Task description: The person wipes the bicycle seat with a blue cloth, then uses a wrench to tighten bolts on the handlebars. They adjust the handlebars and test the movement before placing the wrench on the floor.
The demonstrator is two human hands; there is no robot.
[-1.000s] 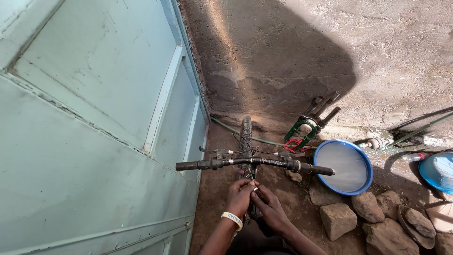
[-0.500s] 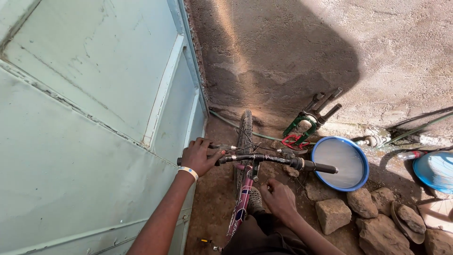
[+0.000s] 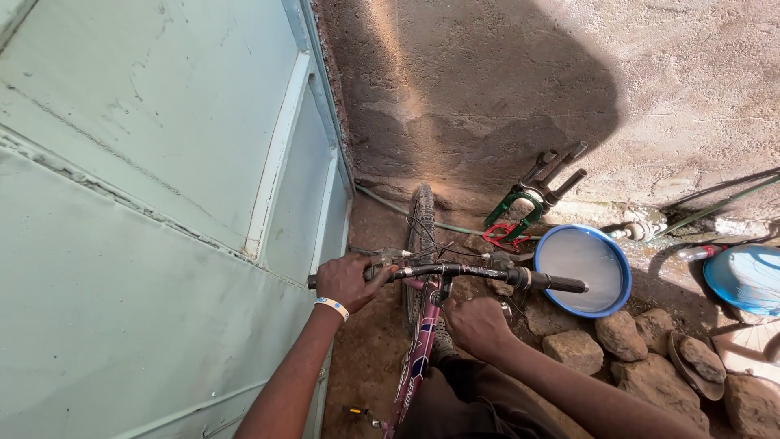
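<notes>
Bike handlebar sits over the front wheel, right by the green door. Left hand wrapped tight around its grip, right hand fisted below the stem.

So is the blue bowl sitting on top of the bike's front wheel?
No, the blue bowl sits on the ground beside the stones, right of the front wheel.

Bicycle: maroon frame, seen from above, upright, front wheel pointed at rough wall, close beside pale green door. Black handlebar level, left end gripped, brake cables looped at front. Knobby tyre on dirt ground.
</notes>
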